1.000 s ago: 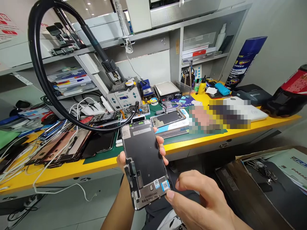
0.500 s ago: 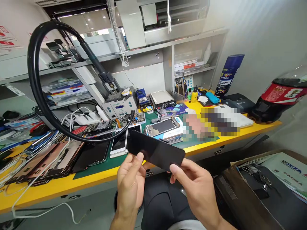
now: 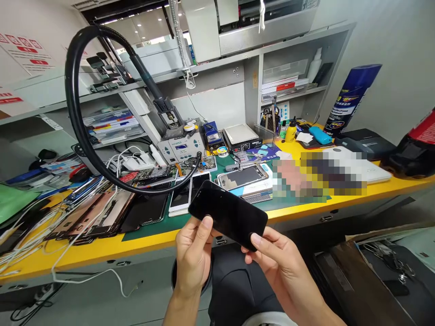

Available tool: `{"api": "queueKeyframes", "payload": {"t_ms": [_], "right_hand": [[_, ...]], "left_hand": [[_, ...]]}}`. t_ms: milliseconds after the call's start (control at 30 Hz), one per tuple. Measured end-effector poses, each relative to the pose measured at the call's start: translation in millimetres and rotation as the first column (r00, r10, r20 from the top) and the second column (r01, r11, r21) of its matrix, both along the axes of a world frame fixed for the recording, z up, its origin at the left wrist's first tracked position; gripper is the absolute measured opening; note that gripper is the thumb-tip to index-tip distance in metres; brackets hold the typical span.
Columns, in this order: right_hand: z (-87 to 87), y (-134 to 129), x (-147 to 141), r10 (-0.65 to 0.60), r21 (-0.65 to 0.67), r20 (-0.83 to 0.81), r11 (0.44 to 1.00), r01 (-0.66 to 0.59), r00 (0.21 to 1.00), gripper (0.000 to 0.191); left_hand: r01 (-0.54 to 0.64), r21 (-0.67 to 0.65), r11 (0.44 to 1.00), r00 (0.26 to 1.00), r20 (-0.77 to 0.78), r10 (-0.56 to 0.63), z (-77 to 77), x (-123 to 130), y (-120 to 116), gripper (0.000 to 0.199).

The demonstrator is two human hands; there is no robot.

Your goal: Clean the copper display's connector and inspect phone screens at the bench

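A black smartphone (image 3: 229, 213), its dark screen facing me, is held between both hands in front of the bench edge. My left hand (image 3: 193, 251) grips its left part, thumb on the lower long edge and fingers behind. At the right end, my right hand (image 3: 280, 260) pinches the lower corner, thumb on the front; the fingers behind are partly hidden. Beyond the phone, an opened phone frame (image 3: 243, 176) lies on a white box, and a white phone (image 3: 180, 199) rests on the green mat (image 3: 149, 231).
Phone panels (image 3: 91, 213) and white cables (image 3: 30, 235) crowd the left side of the yellow bench. A black hose (image 3: 71, 99) arches from the hot-air station (image 3: 183, 147). A spray can (image 3: 353, 99) and cola bottle (image 3: 411, 154) stand right. Below is a cardboard box (image 3: 340, 271).
My view has swung a little to the left, so the bench appears shifted right. The phone has tilted so more of its screen faces me. Both hands keep their hold.
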State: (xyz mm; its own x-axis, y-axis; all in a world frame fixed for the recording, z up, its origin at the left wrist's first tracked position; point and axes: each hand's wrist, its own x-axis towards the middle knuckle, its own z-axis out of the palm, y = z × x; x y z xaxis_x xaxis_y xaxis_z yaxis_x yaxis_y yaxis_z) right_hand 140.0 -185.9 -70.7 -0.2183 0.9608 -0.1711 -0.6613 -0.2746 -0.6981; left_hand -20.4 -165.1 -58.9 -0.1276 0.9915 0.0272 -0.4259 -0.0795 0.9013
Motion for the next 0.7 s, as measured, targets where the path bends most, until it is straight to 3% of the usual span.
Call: {"api": "queueKeyframes", "payload": {"t_ms": [167,300,500,600,700], "right_hand": [[-0.2,1.9,-0.4,0.04,-0.079,-0.023,0.996,-0.042,0.999,0.017],[1.3,-0.6,-2.1,0.1,-0.093,-0.087,0.99,-0.108,0.991,0.018],[10.2,-7.6,-4.6,0.213,-0.115,-0.164,0.966,-0.233,0.963,0.016],[12.4,-9.6,-5.1,0.258,-0.145,-0.233,0.944,-0.296,0.938,0.016],[13.0,-10.0,-5.2,0.216,-0.189,-0.298,0.941,-0.279,0.93,0.015]], "left_hand": [[0.008,0.015,1.0,1.0,-0.026,-0.007,-1.5,-0.7,1.3,0.011],[0.038,0.121,0.992,0.999,0.025,-0.041,-8.9,-3.2,2.4,0.022],[0.223,0.311,0.924,0.966,0.058,-0.253,-28.6,-9.6,5.0,0.037],[0.243,0.31,0.919,0.958,0.071,-0.277,-25.6,-7.0,5.3,0.052],[0.2,0.273,0.941,0.969,0.09,-0.232,-20.7,-2.1,4.5,0.052]]}}
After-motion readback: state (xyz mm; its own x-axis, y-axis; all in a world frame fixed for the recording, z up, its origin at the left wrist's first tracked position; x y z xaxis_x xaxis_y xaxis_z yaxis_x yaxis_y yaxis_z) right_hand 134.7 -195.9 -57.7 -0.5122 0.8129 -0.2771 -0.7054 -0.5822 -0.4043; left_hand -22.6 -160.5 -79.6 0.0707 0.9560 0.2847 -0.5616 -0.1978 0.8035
